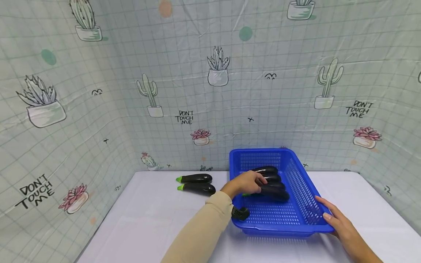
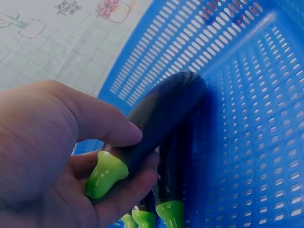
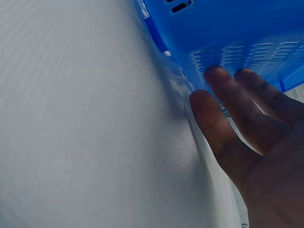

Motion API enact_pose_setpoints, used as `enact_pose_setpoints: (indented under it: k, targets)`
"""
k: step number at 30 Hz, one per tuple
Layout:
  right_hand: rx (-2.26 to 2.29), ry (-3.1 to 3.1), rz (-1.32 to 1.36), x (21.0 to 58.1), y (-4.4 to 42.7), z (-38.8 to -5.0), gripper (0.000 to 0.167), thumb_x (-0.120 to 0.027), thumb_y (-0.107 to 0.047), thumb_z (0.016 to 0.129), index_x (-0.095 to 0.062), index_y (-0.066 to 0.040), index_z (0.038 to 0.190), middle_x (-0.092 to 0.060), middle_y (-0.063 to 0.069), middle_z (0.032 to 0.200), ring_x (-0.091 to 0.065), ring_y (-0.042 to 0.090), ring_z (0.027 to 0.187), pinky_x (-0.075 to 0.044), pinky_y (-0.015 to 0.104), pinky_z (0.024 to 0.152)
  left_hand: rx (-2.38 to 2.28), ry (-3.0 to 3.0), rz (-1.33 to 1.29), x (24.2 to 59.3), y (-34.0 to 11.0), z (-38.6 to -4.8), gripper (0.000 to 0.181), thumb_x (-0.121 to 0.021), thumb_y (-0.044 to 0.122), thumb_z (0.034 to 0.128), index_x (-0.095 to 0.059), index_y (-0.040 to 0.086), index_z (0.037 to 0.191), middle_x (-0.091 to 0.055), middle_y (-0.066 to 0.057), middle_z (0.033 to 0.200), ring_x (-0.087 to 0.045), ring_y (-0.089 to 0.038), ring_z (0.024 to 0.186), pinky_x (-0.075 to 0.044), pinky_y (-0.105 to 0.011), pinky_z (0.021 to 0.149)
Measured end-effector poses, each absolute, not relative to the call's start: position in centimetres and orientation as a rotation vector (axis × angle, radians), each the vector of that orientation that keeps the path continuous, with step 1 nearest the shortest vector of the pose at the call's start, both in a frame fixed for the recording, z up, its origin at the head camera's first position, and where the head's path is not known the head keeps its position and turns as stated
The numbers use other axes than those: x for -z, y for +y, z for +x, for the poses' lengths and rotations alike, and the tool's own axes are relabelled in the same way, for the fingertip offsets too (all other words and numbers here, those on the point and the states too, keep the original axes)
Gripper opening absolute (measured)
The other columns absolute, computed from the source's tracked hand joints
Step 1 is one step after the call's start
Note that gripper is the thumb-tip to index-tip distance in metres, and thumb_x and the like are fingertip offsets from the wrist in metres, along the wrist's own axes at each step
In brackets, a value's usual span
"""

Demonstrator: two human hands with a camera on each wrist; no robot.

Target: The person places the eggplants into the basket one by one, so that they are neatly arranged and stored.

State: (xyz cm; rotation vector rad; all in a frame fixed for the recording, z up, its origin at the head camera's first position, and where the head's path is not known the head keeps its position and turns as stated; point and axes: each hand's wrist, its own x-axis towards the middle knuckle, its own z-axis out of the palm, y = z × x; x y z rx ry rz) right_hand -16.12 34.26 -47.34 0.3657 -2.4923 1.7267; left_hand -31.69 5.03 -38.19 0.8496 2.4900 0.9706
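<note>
My left hand (image 1: 248, 182) is inside the blue plastic basket (image 1: 273, 227). It grips a dark, glossy eggplant (image 2: 164, 109) near its green stem end, with thumb on one side and fingers beneath in the left wrist view. More eggplants (image 2: 170, 213) lie beside the held one in the basket, partly hidden by the hand. At the basket's right side, my right hand (image 1: 343, 224) holds the rim, thumb over the edge. In the right wrist view its fingers (image 3: 216, 118) extend along the outside of the perforated wall.
Two eggplants (image 1: 197, 188) lie side by side on the white table (image 1: 144, 219), left of the basket. A patterned cloth (image 1: 171, 91) hangs behind and at the sides. A black device (image 1: 241, 213) at the left wrist overlaps the basket's near left corner.
</note>
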Motion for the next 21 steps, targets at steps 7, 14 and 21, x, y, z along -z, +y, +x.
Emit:
enact_pose_setpoints:
  k: [7,14,21]
  targets:
    - [-1.715,-2.458,0.424,47.31,34.34,-16.05,0.05,-0.029,-0.013,0.11,-0.023,-0.012,0.16,-0.028,-0.028,0.14,-0.045,-0.012,0.117,-0.05,0.018,0.084,-0.905,2.529,0.857,38.39,5.27,-31.66,0.033,-0.071,-0.005,0.085,-0.073,0.008,0.116,-0.072,-0.004,0.105,-0.061,-0.01,0.089,-0.049,-0.022,0.079]
    - [-1.725,-2.446,0.442,47.4,34.29,-16.04,0.05,-0.029,-0.012,0.11,-0.023,-0.011,0.159,-0.03,-0.029,0.139,-0.047,-0.011,0.117,-0.05,0.018,0.084,-0.741,2.599,0.864,38.47,5.56,-31.48,0.033,-0.076,0.005,0.0872,-0.072,0.011,0.119,-0.072,0.0,0.103,-0.062,-0.007,0.088,-0.049,-0.021,0.083]
    - [-1.711,-2.466,0.395,47.35,34.18,-15.95,0.05,-0.03,-0.014,0.11,-0.024,-0.012,0.159,-0.029,-0.027,0.138,-0.046,-0.012,0.116,-0.051,0.019,0.083,-0.504,2.682,0.941,38.34,5.73,-31.29,0.033,-0.079,0.014,0.0872,-0.073,0.015,0.12,-0.072,0.004,0.105,-0.061,-0.006,0.092,-0.047,-0.02,0.085]
